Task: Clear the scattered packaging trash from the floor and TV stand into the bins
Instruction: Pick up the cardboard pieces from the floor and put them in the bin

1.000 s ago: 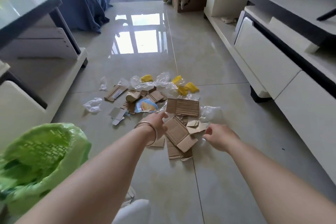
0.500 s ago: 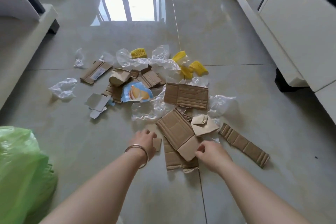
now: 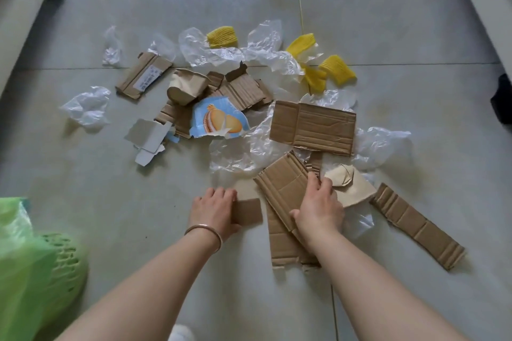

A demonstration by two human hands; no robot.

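Since half a second ago both hands have reached the cardboard and the camera has dipped closer to the pile. Head view: left hand (image 3: 214,209), wearing a bangle (image 3: 204,231), fingers closed on the left edge of a small cardboard piece (image 3: 247,211) lying at 6 o'clock of the heap. Right hand (image 3: 318,206), thumb and fingers pinching the right edge of a ribbed cardboard flap (image 3: 284,185), which lies tilted over a longer cardboard strip (image 3: 282,243) on the floor (image 3: 138,202). Just beside the right hand, at 3 o'clock, a crumpled beige paper piece (image 3: 352,185); beyond it, at 4 o'clock, a long corrugated strip (image 3: 415,225). At the centre right, a flat cardboard panel (image 3: 313,126) resting on clear plastic film (image 3: 241,152). At the centre, a torn blue wrapper printed with a pastry (image 3: 219,120), with a paper cup on its side (image 3: 187,87) and a labelled cardboard piece (image 3: 144,75) toward 10 o'clock. At 12 to 1 o'clock, three yellow foam nets (image 3: 336,69) among more clear film. At 9 o'clock, a crumpled plastic bag (image 3: 84,105) and a torn grey card (image 3: 148,137). At 7 o'clock, well apart from the heap, a green mesh bin with a green liner (image 3: 33,266).
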